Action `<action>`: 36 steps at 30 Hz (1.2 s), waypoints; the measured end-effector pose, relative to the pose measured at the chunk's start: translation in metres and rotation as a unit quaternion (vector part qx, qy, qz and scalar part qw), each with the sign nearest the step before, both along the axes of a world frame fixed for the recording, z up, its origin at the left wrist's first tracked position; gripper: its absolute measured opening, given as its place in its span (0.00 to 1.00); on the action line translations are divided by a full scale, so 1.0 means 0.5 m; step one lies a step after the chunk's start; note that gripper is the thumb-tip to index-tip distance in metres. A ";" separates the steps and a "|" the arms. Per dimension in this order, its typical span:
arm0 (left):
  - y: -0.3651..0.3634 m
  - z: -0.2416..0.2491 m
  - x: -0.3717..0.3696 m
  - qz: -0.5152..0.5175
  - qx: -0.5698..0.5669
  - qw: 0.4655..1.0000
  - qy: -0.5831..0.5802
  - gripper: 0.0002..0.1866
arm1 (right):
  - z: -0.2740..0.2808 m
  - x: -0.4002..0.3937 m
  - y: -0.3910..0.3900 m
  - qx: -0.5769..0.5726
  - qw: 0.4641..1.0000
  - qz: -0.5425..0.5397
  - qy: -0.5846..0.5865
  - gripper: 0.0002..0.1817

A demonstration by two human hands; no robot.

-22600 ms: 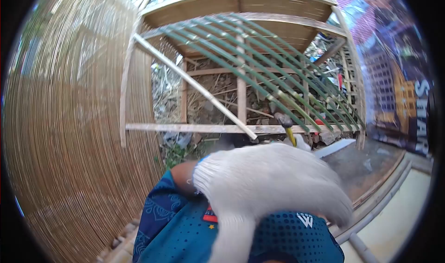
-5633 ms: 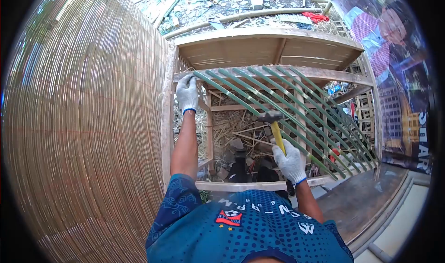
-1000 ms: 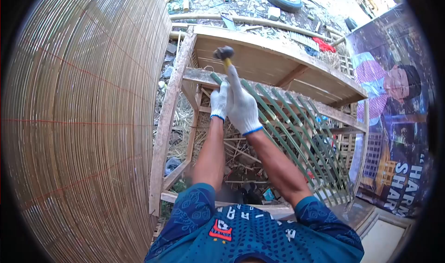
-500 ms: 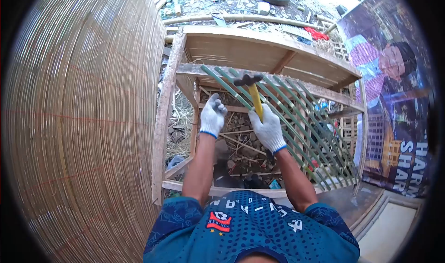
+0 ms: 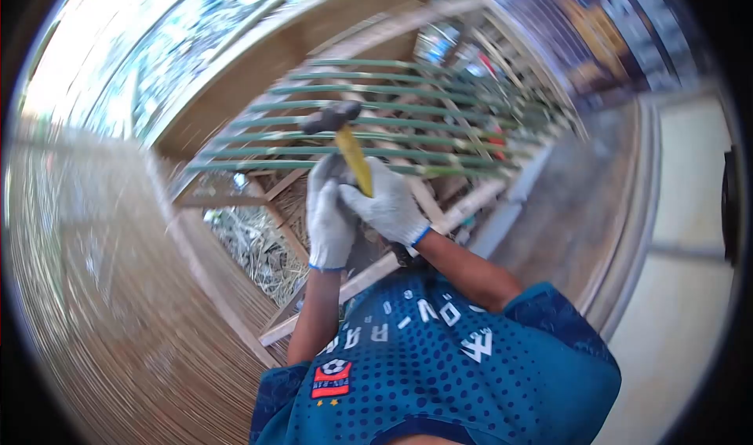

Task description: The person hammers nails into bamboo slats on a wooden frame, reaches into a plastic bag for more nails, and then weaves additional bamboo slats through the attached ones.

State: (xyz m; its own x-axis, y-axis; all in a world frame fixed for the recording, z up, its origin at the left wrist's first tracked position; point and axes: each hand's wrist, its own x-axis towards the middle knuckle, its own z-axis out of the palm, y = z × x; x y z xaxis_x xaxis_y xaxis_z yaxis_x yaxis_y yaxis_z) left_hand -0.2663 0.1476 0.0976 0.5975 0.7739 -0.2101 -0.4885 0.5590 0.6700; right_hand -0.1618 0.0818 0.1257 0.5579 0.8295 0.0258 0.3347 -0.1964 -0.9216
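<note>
A hammer (image 5: 355, 160) with a dark head and yellow handle is in my right hand (image 5: 390, 206), its head pointing up and away from me. My left hand (image 5: 330, 229) is right beside it, touching or nearly touching the right hand, with its fingers curled together. Anything inside those fingers is hidden. White gloves with blue cuffs cover both hands. Beyond them, several green bamboo strips (image 5: 423, 122) lie side by side across a wooden frame (image 5: 369, 279). Motion smears the picture.
A bamboo slat screen (image 5: 102, 288) stands on the left. Dry straw (image 5: 263, 249) and rubble lie below the frame. On the right are a printed banner (image 5: 596, 37) and a pale framed panel (image 5: 690, 178). Bright littered ground shows at upper left.
My view has swung to the right, so the frame and strips appear turned. My hands have come together, and the hammer is still in my right hand.
</note>
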 end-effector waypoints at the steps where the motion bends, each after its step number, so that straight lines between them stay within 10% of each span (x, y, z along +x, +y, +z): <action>1: -0.029 0.006 0.022 -0.010 -0.004 1.000 0.013 0.27 | -0.011 0.015 -0.034 0.014 1.000 -0.019 0.009 0.15; 8: -0.213 -0.016 0.168 -0.137 0.018 0.988 0.062 0.25 | -0.024 0.118 -0.251 -0.022 0.985 -0.151 0.087 0.16; 11: -0.266 0.029 0.228 -0.212 0.245 0.918 0.230 0.26 | -0.029 0.174 -0.327 -0.041 0.975 -0.204 0.076 0.16; 15: -0.310 -0.005 0.295 -0.278 0.181 0.912 0.241 0.17 | -0.044 0.240 -0.417 -0.020 0.967 -0.254 0.010 0.15; 27: -0.358 -0.128 0.458 -0.060 0.689 0.646 0.322 0.05 | -0.075 0.341 -0.660 -0.128 0.950 -0.269 -0.093 0.16; 36: -0.366 -0.158 0.466 -0.039 0.660 0.672 0.333 0.07 | -0.057 0.338 -0.686 -0.182 0.960 -0.191 -0.098 0.15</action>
State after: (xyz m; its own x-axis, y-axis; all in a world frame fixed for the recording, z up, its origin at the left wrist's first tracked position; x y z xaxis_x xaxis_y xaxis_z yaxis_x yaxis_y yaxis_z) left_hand -0.0334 -0.0356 0.0186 0.7603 0.5204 0.3886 0.1617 -0.7311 0.6628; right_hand 0.0074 -0.2612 0.0970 0.8375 0.5387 -0.0918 0.3333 -0.6366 -0.6955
